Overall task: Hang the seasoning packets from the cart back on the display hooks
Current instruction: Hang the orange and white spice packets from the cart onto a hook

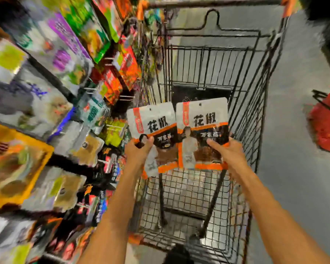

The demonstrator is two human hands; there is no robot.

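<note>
Slip risk at the display hooks [127,97].
Left hand [139,152] grips the left pepper packet [156,128], right hand [228,154] the right pepper packet [204,128], both low down; floppy tops could miss.

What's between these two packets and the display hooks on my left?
Nothing visible does. The left hand holds the left packet and the right hand the right packet above the cart; open air leads to the hooks.
</note>
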